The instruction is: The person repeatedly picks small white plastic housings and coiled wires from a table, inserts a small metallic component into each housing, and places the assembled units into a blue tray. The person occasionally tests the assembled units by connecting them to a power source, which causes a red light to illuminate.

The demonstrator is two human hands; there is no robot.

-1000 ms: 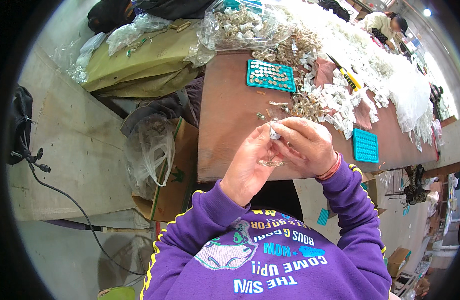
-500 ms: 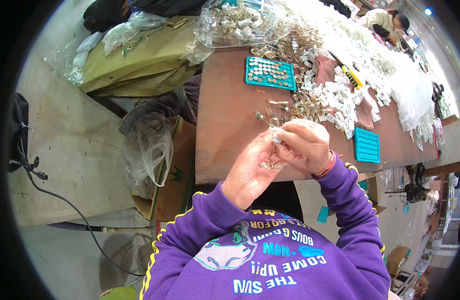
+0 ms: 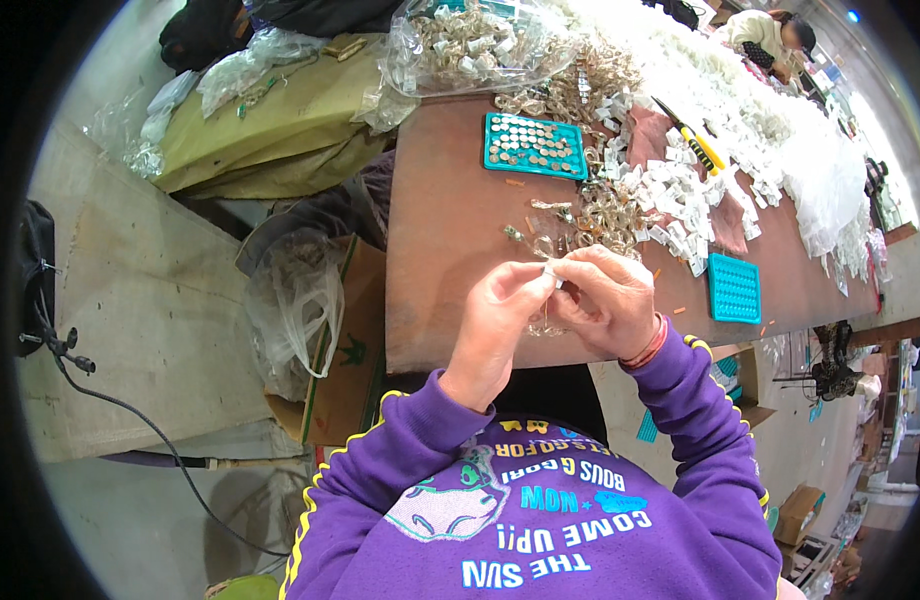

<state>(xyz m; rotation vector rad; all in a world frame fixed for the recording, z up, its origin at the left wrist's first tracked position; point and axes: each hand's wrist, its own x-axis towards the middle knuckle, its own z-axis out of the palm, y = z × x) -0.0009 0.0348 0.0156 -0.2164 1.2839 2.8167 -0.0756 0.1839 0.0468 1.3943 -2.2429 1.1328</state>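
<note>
My left hand (image 3: 492, 325) and my right hand (image 3: 615, 305) meet over the near edge of the brown table. Both pinch a small white tag (image 3: 553, 272) between thumb and fingertips. A thin, clear, looped strand (image 3: 547, 328) dangles below the fingers. How the strand joins the tag is hidden by my fingers. Just beyond the hands lies a heap of gold-beige strands (image 3: 610, 212), with white tags (image 3: 670, 200) spread to its right. A teal tray (image 3: 581, 165) holding rows of round pale discs lies farther back on the left.
Another teal tray (image 3: 733, 290) with small hollows lies at the right table edge. A yellow-and-black cutter (image 3: 702, 150) rests among the tags. Clear plastic bags (image 3: 480, 50) sit at the back. Left of the table stands a cardboard box (image 3: 350, 340). A person (image 3: 765, 40) sits far right.
My left hand has turned more upright, its thumb and fingertips now closed at the tag. My right hand has shifted slightly left, staying close to it.
</note>
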